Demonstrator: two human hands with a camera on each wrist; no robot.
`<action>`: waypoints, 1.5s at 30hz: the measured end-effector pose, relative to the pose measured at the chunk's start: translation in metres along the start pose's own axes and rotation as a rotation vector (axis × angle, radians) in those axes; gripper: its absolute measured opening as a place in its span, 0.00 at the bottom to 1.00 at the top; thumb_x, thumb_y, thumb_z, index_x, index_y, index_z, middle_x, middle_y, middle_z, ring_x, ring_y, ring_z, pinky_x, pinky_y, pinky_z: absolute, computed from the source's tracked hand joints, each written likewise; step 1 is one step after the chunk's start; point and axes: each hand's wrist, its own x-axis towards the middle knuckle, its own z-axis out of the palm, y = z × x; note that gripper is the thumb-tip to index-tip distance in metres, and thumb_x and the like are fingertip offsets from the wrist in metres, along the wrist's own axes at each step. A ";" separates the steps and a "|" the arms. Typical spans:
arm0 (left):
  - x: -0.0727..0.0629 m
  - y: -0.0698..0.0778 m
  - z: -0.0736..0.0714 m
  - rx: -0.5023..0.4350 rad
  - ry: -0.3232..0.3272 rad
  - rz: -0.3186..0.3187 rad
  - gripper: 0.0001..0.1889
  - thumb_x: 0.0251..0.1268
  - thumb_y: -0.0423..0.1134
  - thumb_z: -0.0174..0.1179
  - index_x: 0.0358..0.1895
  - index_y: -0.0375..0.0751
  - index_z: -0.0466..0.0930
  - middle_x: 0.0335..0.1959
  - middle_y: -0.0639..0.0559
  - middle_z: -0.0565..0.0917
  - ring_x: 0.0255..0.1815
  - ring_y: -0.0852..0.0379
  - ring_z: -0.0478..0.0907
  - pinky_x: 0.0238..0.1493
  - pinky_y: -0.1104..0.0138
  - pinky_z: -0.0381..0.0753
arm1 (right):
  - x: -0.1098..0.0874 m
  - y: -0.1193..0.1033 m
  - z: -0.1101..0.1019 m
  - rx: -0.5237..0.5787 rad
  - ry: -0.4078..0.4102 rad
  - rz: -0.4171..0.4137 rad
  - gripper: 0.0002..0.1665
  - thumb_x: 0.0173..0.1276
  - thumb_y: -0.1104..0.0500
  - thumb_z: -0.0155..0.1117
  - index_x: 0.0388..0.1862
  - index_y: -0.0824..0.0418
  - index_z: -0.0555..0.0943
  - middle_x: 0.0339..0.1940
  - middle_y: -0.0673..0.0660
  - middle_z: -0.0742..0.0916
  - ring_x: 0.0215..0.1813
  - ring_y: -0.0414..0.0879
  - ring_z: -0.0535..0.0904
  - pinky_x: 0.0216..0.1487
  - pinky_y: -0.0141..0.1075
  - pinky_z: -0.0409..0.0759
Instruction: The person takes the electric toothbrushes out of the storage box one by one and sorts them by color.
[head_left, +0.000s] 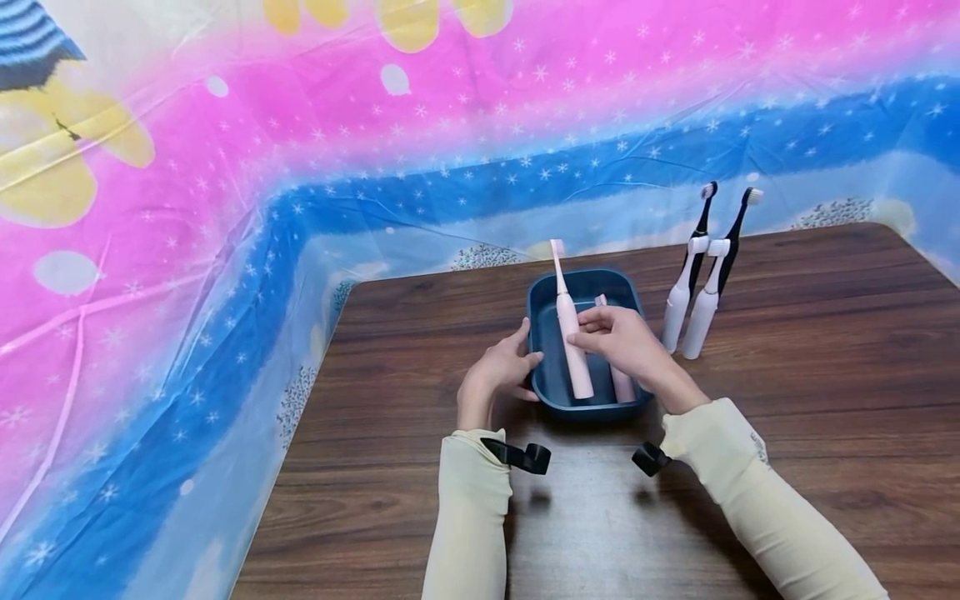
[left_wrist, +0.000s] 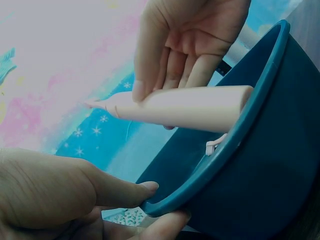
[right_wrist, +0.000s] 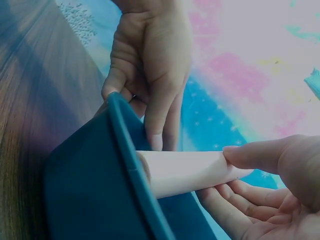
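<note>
Pink toothbrush point(head_left: 567, 315) held over blue basin point(head_left: 592, 412); white toothbrushes point(head_left: 702, 323): head view only.

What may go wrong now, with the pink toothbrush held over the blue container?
Pinched by the right hand, the pink toothbrush might slip. If lowered, it may knock the other pink toothbrush inside the blue container. White toothbrushes standing upright near that hand could topple if bumped.

Second pink toothbrush point(head_left: 623, 385), partly hidden
</note>
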 end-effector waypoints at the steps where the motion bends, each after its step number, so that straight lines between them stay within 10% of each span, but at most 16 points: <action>1: 0.000 0.000 0.000 -0.002 -0.001 -0.001 0.35 0.75 0.45 0.47 0.77 0.64 0.39 0.77 0.43 0.50 0.24 0.54 0.82 0.45 0.52 0.85 | -0.001 -0.001 0.000 0.006 -0.001 -0.004 0.26 0.67 0.53 0.64 0.60 0.63 0.75 0.53 0.63 0.83 0.51 0.53 0.80 0.58 0.49 0.79; 45: 0.001 -0.002 0.001 -0.037 0.005 0.000 0.35 0.75 0.45 0.48 0.76 0.66 0.39 0.78 0.45 0.47 0.24 0.54 0.83 0.44 0.51 0.85 | -0.041 -0.002 -0.033 -0.027 0.042 -0.111 0.28 0.64 0.49 0.67 0.58 0.63 0.75 0.52 0.62 0.82 0.51 0.53 0.81 0.56 0.48 0.81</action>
